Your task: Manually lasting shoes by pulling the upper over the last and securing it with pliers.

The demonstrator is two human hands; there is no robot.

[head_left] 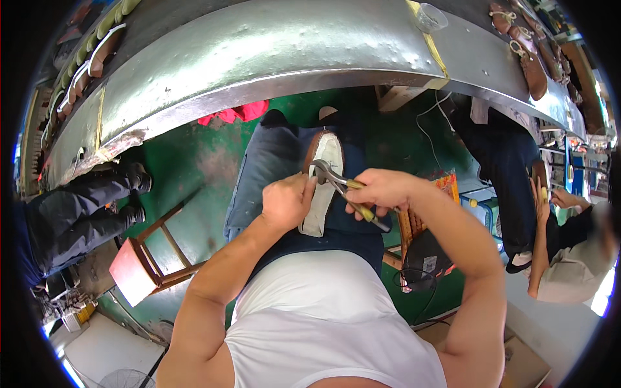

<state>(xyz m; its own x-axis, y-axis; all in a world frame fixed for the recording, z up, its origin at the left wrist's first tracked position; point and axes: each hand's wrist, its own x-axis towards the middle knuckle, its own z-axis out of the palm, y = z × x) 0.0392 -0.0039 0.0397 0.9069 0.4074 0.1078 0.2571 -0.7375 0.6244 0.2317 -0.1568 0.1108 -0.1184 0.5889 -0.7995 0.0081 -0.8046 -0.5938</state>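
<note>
White label [429,264] on dark rounded object beside right elbow; orange-red printed packet [446,180] behind right forearm.

Workshop setting seen from above. A long metal workbench [272,58] with a dull, dented surface arcs across the top, shoes [527,61] lined along its far right edge and more at its far left. Beneath it lies a green painted floor [194,161], worn in patches. A small wooden stool [145,258] stands at lower left. Daylight glares at the right rim.
</note>
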